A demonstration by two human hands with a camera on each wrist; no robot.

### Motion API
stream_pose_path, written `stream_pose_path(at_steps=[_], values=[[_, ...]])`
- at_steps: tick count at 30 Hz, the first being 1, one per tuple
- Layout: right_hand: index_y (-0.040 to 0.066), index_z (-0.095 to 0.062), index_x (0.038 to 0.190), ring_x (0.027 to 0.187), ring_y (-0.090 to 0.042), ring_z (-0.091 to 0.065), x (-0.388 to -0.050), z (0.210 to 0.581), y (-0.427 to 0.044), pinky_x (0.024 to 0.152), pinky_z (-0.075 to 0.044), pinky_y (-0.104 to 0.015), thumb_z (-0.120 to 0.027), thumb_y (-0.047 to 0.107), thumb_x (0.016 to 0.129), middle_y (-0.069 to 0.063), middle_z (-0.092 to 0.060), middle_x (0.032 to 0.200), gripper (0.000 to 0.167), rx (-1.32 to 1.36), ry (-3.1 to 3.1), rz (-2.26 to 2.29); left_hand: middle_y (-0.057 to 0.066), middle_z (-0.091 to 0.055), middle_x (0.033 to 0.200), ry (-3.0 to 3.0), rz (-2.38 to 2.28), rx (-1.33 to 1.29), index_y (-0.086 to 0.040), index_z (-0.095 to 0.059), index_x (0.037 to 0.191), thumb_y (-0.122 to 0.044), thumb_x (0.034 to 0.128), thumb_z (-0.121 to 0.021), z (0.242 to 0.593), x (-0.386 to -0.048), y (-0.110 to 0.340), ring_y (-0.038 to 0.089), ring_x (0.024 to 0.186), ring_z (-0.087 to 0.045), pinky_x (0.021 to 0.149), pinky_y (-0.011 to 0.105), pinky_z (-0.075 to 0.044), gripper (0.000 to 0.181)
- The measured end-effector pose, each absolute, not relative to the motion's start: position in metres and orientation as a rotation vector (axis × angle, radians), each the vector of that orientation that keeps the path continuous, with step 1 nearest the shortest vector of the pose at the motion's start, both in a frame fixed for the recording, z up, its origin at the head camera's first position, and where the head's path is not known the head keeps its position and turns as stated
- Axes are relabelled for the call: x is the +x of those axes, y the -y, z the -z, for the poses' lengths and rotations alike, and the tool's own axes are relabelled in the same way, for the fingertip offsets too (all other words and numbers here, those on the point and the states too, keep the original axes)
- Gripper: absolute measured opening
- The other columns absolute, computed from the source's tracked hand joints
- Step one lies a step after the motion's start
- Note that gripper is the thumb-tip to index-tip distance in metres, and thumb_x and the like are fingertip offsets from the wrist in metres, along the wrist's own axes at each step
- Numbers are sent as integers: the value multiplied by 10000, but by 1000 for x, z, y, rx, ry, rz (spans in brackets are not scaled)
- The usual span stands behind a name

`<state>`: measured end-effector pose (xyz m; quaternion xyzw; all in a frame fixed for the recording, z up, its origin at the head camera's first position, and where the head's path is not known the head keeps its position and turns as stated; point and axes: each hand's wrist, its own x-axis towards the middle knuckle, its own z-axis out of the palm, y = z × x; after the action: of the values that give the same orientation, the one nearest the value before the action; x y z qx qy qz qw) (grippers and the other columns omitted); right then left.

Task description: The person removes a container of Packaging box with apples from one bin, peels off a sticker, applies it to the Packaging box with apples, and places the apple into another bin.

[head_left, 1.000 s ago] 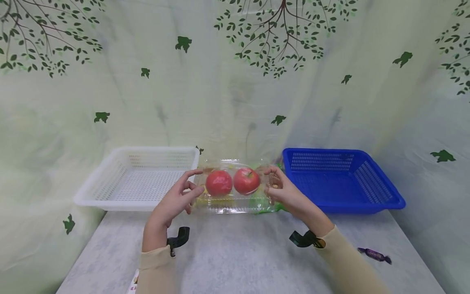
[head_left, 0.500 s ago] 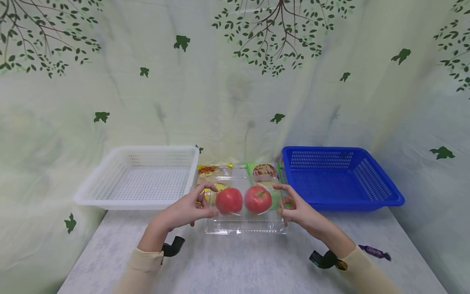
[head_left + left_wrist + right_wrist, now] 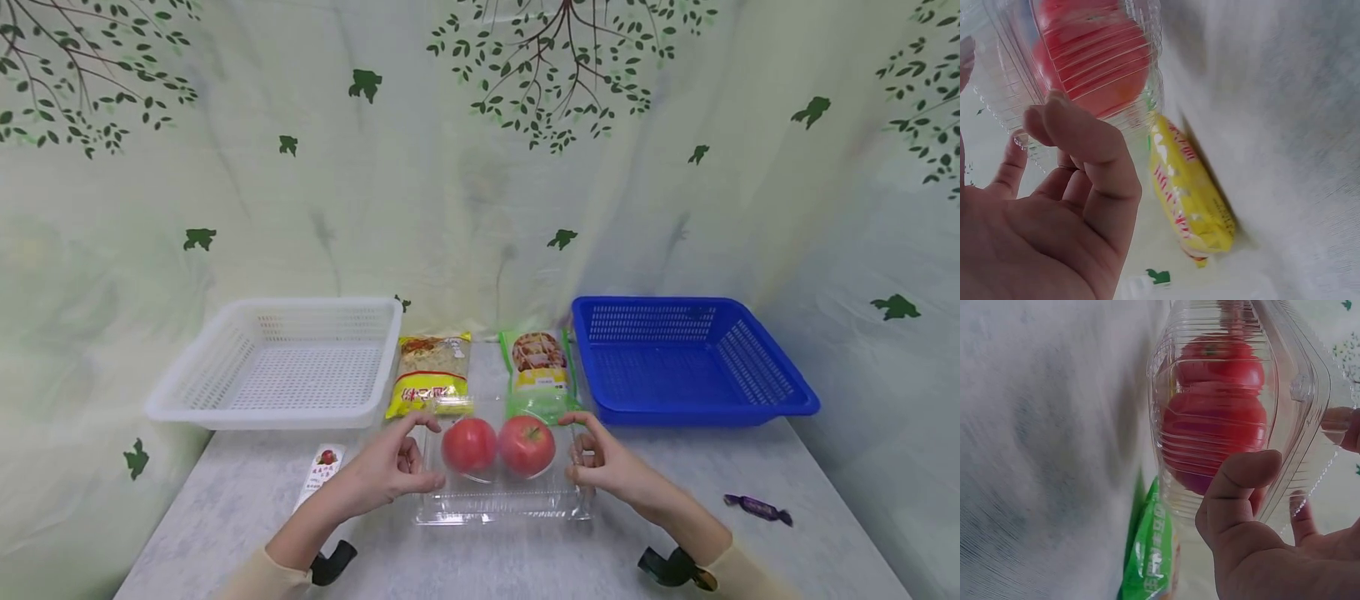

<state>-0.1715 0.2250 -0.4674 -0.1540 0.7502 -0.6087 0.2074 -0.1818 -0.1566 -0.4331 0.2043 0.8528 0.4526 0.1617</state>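
A clear plastic clamshell box [image 3: 504, 505] with two red apples [image 3: 468, 446] inside is held between both hands at the middle of the table. My left hand [image 3: 393, 467] grips its left edge, thumb toward me and fingers at the far side. On the opposite edge, my right hand [image 3: 611, 462] grips the box in the same way. Through the ribbed side wall, the apples show red in the left wrist view and right wrist view. Just behind the box lie a yellow food packet [image 3: 431, 371] and a green-edged packet [image 3: 537, 367], whose lower ends it partly overlaps in the head view.
A white plastic basket [image 3: 277, 417] stands at the back left, a blue basket [image 3: 697, 412] at the back right. A purple-wrapped candy [image 3: 759, 508] lies on the right of the grey table [image 3: 480, 567]. Beside my left forearm is a white printed packet [image 3: 324, 468], partly covered.
Both hands have drawn the box of apples toward me, away from the back wall. The yellow and green-edged packets behind it now show more fully, and the white packet by my left forearm is uncovered.
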Motion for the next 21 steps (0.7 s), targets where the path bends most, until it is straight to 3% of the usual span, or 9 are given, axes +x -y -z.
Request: stream_pose_path(at_steps=[5,12,21], values=[[86,-300,1513,739,-87,-507,-163,476,-223,607,-492,-222,-692,67,952,-15,-480,951,685,-400,-2099,1680,11,-589,738,-2415,-1320,576,-163,-495,1387,-274,853,-892,444,-173,159,83,641,-539,570,228,-449,674],[161,-334,1468,782,-143,-509,-150,485,-220,630,-470,-245,-714,109,944,-43,-456,990,649,-305,-2115,1627,16,-582,760,-2389,-1325,499,-201,-496,1398,-248,857,-887,458,-160,161,85,653,-534,573,222,-445,669],[162,-328,1496,720,-142,-509,-152,485,-225,622,-452,-242,-743,140,919,-54,-487,939,711,-306,-2183,1576,12,-595,758,-2425,-1260,520,-215,-499,1384,-282,867,-883,461,-168,157,105,660,-550,592,235,-459,647]])
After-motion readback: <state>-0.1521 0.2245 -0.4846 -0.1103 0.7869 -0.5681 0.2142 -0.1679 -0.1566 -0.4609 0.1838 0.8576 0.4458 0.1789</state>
